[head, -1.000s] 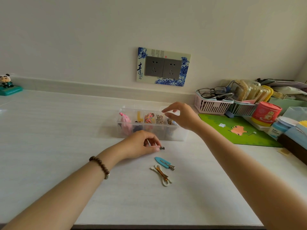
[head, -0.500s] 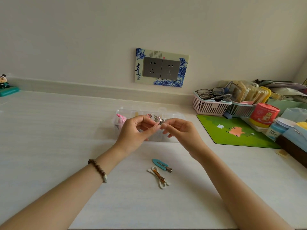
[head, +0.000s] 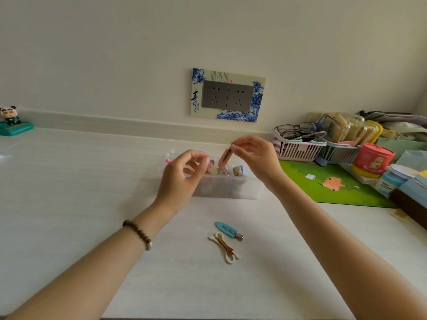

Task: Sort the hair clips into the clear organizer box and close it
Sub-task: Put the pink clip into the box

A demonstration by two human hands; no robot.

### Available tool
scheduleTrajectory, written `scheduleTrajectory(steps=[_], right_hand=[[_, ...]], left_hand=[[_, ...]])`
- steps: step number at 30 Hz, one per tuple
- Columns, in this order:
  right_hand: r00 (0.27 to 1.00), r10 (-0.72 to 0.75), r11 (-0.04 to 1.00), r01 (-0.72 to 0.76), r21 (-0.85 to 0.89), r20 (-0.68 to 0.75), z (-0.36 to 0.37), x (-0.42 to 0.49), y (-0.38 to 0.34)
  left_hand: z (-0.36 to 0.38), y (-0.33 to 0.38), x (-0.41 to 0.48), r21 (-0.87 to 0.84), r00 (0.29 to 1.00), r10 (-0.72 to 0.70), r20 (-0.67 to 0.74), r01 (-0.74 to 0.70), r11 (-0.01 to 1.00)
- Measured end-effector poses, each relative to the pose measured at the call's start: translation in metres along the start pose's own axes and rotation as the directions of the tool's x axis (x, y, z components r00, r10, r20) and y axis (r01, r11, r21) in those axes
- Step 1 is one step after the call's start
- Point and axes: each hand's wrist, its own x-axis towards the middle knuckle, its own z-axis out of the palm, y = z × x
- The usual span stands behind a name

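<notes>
The clear organizer box (head: 231, 191) stands open on the white desk, with several small clips in its compartments. Above it my right hand (head: 258, 158) pinches a pink hair clip (head: 226, 156) by its metal end, so the clip hangs down over the box. My left hand (head: 182, 176) hovers just left of the clip in front of the box, fingers curled and apart, holding nothing. Nearer to me a teal clip (head: 227, 230) and a white clip with a gold bar (head: 225, 248) lie on the desk.
Pink and teal baskets (head: 298, 148) with glasses, a red tub (head: 372, 160) and a green mat (head: 332, 183) crowd the right side. A panda figurine (head: 11, 121) sits at the far left. A wall socket (head: 227, 95) is behind the box.
My left hand picked the pink clip off the desk and passed it to my right hand. The right hand now holds it above the box, and the left hand has let go.
</notes>
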Motion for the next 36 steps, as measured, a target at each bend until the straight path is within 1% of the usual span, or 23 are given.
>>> scheduleTrajectory(steps=[1, 3, 5, 6, 8, 11, 13, 15, 16, 17, 18, 19, 21, 22, 23, 24, 25, 27, 28, 32, 36], right_hand=[[1.0, -0.015, 0.995, 0.016, -0.096, 0.007, 0.0, 0.007, 0.003], [0.995, -0.017, 0.965, 0.043, -0.26, 0.103, 0.004, 0.016, 0.009], [0.975, 0.009, 0.899, 0.09, -0.428, 0.224, 0.01, 0.019, 0.016], [0.966, 0.02, 0.857, 0.116, -0.502, 0.257, 0.012, 0.02, 0.018], [0.958, 0.042, 0.803, 0.136, -0.58, 0.284, 0.012, 0.021, 0.021], [0.943, 0.054, 0.766, 0.172, -0.62, 0.328, 0.008, 0.016, 0.022], [0.947, -0.007, 0.762, 0.212, -0.612, 0.32, 0.004, 0.008, 0.018], [0.964, -0.092, 0.827, 0.213, -0.521, 0.249, -0.001, -0.005, 0.009], [0.968, -0.113, 0.863, 0.207, -0.46, 0.223, -0.003, -0.013, 0.004], [0.968, -0.108, 0.892, 0.196, -0.407, 0.228, -0.007, -0.021, 0.0], [0.959, -0.079, 0.912, 0.18, -0.368, 0.273, -0.01, -0.03, -0.003], [0.937, -0.027, 0.924, 0.157, -0.35, 0.349, -0.013, -0.039, -0.004], [0.849, 0.11, 0.915, 0.116, -0.386, 0.516, -0.018, -0.055, -0.003], [0.799, 0.173, 0.902, 0.107, -0.418, 0.577, -0.02, -0.061, -0.001], [0.757, 0.223, 0.892, 0.095, -0.442, 0.614, -0.021, -0.066, 0.0], [0.73, 0.259, 0.888, 0.078, -0.454, 0.632, -0.023, -0.07, 0.002], [0.72, 0.281, 0.886, 0.06, -0.46, 0.635, -0.024, -0.074, 0.004], [0.731, 0.29, 0.887, 0.037, -0.461, 0.618, -0.024, -0.079, 0.007], [0.74, 0.284, 0.89, 0.033, -0.454, 0.61, -0.023, -0.081, 0.008], [0.756, 0.271, 0.904, 0.014, -0.427, 0.597, -0.02, -0.084, 0.011], [0.771, 0.27, 0.911, -0.009, -0.413, 0.577, -0.02, -0.085, 0.014]], left_hand=[[-0.001, -0.001, 0.001, 0.023, 1.0, 0.012, -0.02, -0.012, 1.0], [-0.003, -0.003, 0.002, 0.05, 0.999, 0.027, -0.033, -0.025, 0.998], [-0.002, -0.003, 0.001, 0.059, 0.999, 0.038, -0.011, -0.038, 0.998], [-0.002, -0.003, 0.0, 0.067, 0.999, 0.052, 0.006, -0.053, 0.996], [-0.002, -0.005, 0.0, 0.117, 0.995, 0.085, 0.047, -0.09, 0.989], [-0.003, -0.009, 0.0, 0.24, 0.985, 0.11, 0.133, -0.14, 0.961], [-0.002, -0.009, -0.001, 0.28, 0.98, 0.091, 0.177, -0.139, 0.95], [-0.003, -0.006, -0.002, 0.277, 0.974, 0.067, 0.214, -0.127, 0.953], [-0.004, -0.003, -0.001, 0.257, 0.968, 0.058, 0.245, -0.122, 0.959], [-0.006, 0.0, 0.0, 0.232, 0.957, 0.049, 0.287, -0.119, 0.965], [-0.008, 0.004, 0.0, 0.21, 0.943, 0.042, 0.329, -0.116, 0.971], [-0.011, 0.008, 0.0, 0.2, 0.932, 0.031, 0.361, -0.11, 0.973], [-0.014, 0.015, 0.0, 0.19, 0.914, 0.009, 0.405, -0.094, 0.977], [-0.014, 0.016, 0.0, 0.178, 0.897, -0.014, 0.443, -0.072, 0.981], [-0.015, 0.016, 0.0, 0.172, 0.866, -0.05, 0.498, -0.042, 0.984], [-0.014, 0.014, -0.001, 0.187, 0.819, -0.101, 0.565, -0.008, 0.982], [-0.012, 0.011, -0.003, 0.22, 0.76, -0.156, 0.631, 0.017, 0.975], [-0.007, 0.003, -0.008, 0.292, 0.651, -0.236, 0.721, 0.023, 0.956], [-0.004, 0.0, -0.011, 0.305, 0.622, -0.25, 0.742, 0.019, 0.952], [-0.001, -0.002, -0.012, 0.291, 0.602, -0.26, 0.755, 0.048, 0.955], [0.0, -0.001, -0.013, 0.299, 0.565, -0.269, 0.78, 0.042, 0.953]])
